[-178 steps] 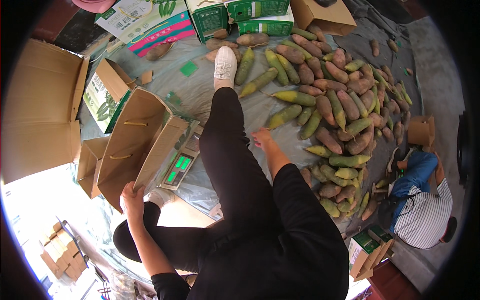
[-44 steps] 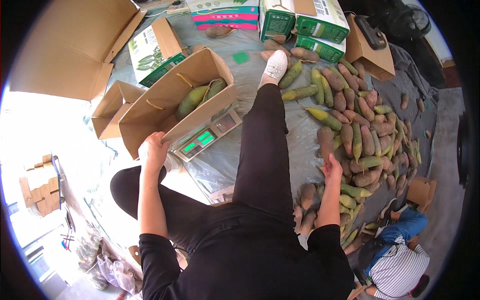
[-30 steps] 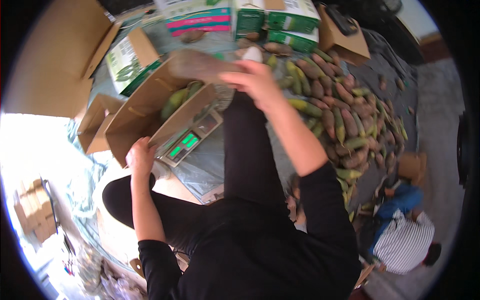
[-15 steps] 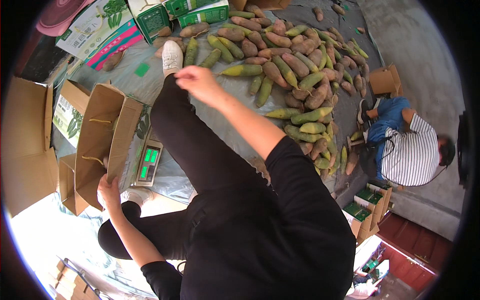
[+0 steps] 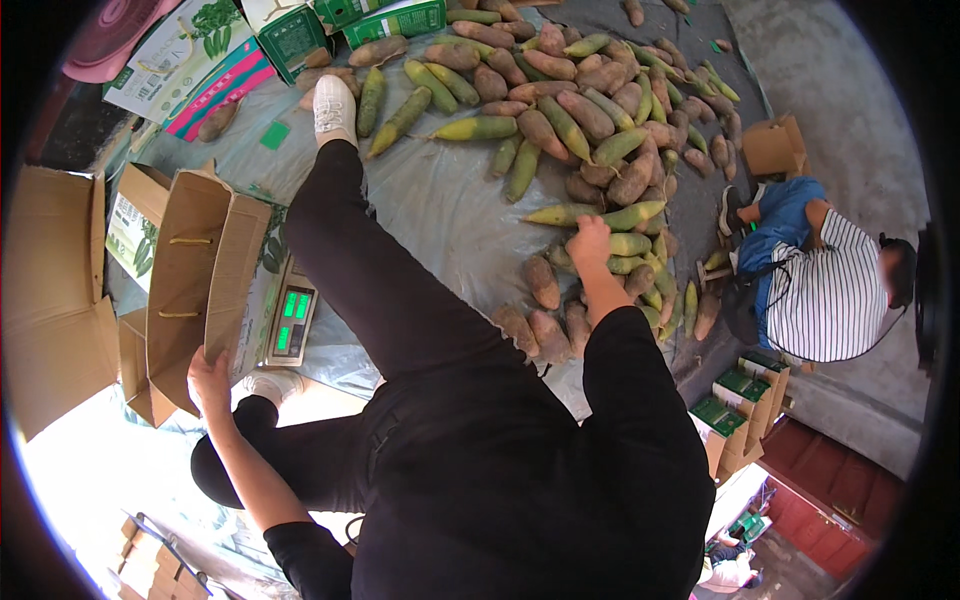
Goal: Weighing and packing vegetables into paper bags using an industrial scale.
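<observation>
1. At nine o'clock I see the tall cardboard box (image 5: 232,268), open at its top, with smooth brown walls, straight edges and two yellow cord handles (image 5: 185,315).
2. Between eight and nine o'clock the left hand (image 5: 208,385) has its fingers closed on the lower edge of this box.
3. Toward two o'clock the right hand (image 5: 590,243), with fingers curled inward, is at a long green root (image 5: 634,215), smooth and tapered; I cannot tell if it grips it. Both hands are well apart.
4. Around one o'clock lies the heap of roots (image 5: 585,112), thick and rounded, some shiny green, others dull reddish brown with rough skin.
5. Nearer to the centre at nine o'clock, just beside the box, I notice the scale (image 5: 288,342), flat and pale, with green lit digits.
6. Under the heap's left side, the plastic sheet (image 5: 430,210) is thin, greyish and wrinkled.
7. At three o'clock a co-worker (image 5: 825,290) in a striped shirt sits bent.
</observation>
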